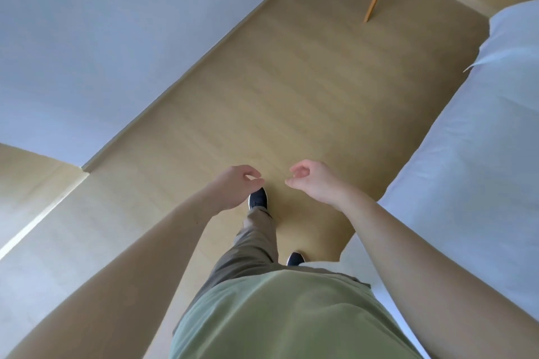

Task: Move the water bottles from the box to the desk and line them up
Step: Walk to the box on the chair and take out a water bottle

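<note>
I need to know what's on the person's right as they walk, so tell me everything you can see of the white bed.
The white bed runs along the right side of the frame, beside the strip of wooden floor. It looks like soft fabric bedding, smooth with a few faint creases, and one fold or corner sticks up near its far end. Its edge curves down toward the floor. Nothing lies on the visible part. The person's right forearm crosses in front of it; whether they touch cannot be told.
</note>
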### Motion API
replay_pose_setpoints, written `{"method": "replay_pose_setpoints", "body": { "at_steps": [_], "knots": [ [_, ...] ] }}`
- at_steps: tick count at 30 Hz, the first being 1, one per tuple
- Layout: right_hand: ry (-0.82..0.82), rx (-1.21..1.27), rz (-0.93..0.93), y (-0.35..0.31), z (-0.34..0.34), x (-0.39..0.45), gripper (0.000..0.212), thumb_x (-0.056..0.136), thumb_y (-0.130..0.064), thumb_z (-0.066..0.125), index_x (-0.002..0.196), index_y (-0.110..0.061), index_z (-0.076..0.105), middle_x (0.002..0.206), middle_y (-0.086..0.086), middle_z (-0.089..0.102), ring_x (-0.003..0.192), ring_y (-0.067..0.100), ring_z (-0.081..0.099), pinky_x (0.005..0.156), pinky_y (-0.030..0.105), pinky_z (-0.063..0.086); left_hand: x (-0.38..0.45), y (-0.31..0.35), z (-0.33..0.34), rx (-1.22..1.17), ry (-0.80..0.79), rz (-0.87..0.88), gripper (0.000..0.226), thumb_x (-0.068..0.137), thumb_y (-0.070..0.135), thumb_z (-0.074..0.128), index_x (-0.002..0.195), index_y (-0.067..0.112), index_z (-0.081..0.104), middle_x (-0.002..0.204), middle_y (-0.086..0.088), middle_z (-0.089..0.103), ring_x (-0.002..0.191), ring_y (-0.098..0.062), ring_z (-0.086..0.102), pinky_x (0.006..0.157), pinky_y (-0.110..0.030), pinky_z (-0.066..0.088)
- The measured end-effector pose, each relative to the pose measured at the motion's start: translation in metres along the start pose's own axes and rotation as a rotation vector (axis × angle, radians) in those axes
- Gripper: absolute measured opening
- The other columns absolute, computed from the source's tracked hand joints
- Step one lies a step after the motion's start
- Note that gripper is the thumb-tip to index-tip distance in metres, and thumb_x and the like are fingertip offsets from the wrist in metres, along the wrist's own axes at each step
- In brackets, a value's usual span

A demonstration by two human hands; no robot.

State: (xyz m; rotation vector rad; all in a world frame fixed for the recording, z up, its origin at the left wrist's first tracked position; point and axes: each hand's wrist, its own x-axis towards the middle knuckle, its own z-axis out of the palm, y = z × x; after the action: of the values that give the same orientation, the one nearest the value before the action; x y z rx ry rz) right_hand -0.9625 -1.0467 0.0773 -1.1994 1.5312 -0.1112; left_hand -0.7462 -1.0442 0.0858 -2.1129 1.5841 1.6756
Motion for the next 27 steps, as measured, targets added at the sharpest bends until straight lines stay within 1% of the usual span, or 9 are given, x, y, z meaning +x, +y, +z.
{"method": "replay_pose_setpoints", "body": {
  "at_steps": [3,6,9,11,14,16,18,20,27],
  "knots": [
    [0.046,0.034,0.002,-0.035,-0.018,0.034,0.041,0.092,-0.033,0.07,0.129,-0.019,0.059,0.126,-0.003,0.06,0.108,0.015,0.06,0.091,0.03,0.046,0.036,0.024,-0.043,0.047,-0.001,0.017,0.03,0.097,0.042,0.06,0.123,0.03,0.064,0.109,0.004,0.065,0.079,-0.011,0.056,0.074,-0.028,0.044],
    [0.081,0.077,0.018,-0.07,-0.039,0.062,0.041,0.091,-0.031,0.071,0.128,-0.017,0.06,0.13,-0.001,0.061,0.107,0.015,0.06,0.089,0.03,0.047,0.068,0.051,-0.083,0.1,-0.016,0.049,0.03,0.098,0.042,0.059,0.124,0.029,0.064,0.105,0.003,0.065,0.075,-0.01,0.056,0.074,-0.028,0.045],
    [0.121,0.107,0.033,-0.097,-0.058,0.083,0.041,0.093,-0.031,0.069,0.13,-0.017,0.059,0.13,-0.002,0.061,0.106,0.014,0.059,0.082,0.027,0.042,0.099,0.078,-0.113,0.154,-0.039,0.085,0.031,0.098,0.042,0.058,0.126,0.029,0.064,0.111,0.001,0.067,0.078,-0.015,0.059,0.08,-0.03,0.048],
    [0.139,0.129,0.053,-0.108,-0.07,0.096,0.04,0.093,-0.031,0.068,0.13,-0.017,0.059,0.129,-0.002,0.06,0.105,0.014,0.059,0.076,0.026,0.042,0.119,0.094,-0.127,0.191,-0.055,0.101,0.032,0.098,0.043,0.058,0.127,0.029,0.064,0.113,0.001,0.067,0.082,-0.019,0.06,0.083,-0.032,0.049],
    [0.169,0.151,0.07,-0.116,-0.091,0.114,0.039,0.093,-0.031,0.069,0.128,-0.017,0.059,0.127,-0.002,0.06,0.102,0.014,0.06,0.066,0.02,0.042,0.144,0.116,-0.139,0.23,-0.085,0.126,0.034,0.097,0.045,0.057,0.128,0.031,0.063,0.114,0.001,0.067,0.084,-0.02,0.061,0.083,-0.033,0.05],
    [0.193,0.164,0.091,-0.119,-0.108,0.125,0.038,0.092,-0.033,0.07,0.126,-0.02,0.06,0.126,-0.002,0.061,0.102,0.014,0.06,0.069,0.023,0.042,0.159,0.132,-0.145,0.237,-0.115,0.13,0.034,0.098,0.044,0.058,0.129,0.03,0.063,0.114,0.0,0.067,0.083,-0.02,0.062,0.077,-0.031,0.05],
    [0.206,0.177,0.11,-0.122,-0.124,0.136,0.037,0.091,-0.035,0.071,0.125,-0.022,0.06,0.125,-0.003,0.061,0.105,0.014,0.06,0.079,0.027,0.041,0.175,0.149,-0.15,0.244,-0.134,0.133,0.035,0.098,0.043,0.058,0.13,0.03,0.062,0.116,0.0,0.067,0.084,-0.02,0.061,0.071,-0.029,0.047],
    [0.209,0.186,0.119,-0.125,-0.142,0.149,0.039,0.092,-0.034,0.07,0.127,-0.021,0.061,0.126,-0.003,0.061,0.109,0.014,0.059,0.086,0.028,0.039,0.193,0.167,-0.156,0.245,-0.137,0.14,0.034,0.099,0.043,0.057,0.13,0.03,0.062,0.116,0.0,0.067,0.083,-0.019,0.06,0.069,-0.027,0.045],
    [0.162,0.17,0.112,-0.146,-0.221,0.216,0.045,0.092,-0.036,0.068,0.133,-0.021,0.057,0.138,-0.001,0.058,0.116,0.014,0.056,0.092,0.029,0.039,0.267,0.246,-0.186,0.231,-0.121,0.156,0.037,0.099,0.042,0.059,0.132,0.026,0.062,0.112,-0.001,0.067,0.073,-0.013,0.059,0.066,-0.024,0.047]
  ]
}}
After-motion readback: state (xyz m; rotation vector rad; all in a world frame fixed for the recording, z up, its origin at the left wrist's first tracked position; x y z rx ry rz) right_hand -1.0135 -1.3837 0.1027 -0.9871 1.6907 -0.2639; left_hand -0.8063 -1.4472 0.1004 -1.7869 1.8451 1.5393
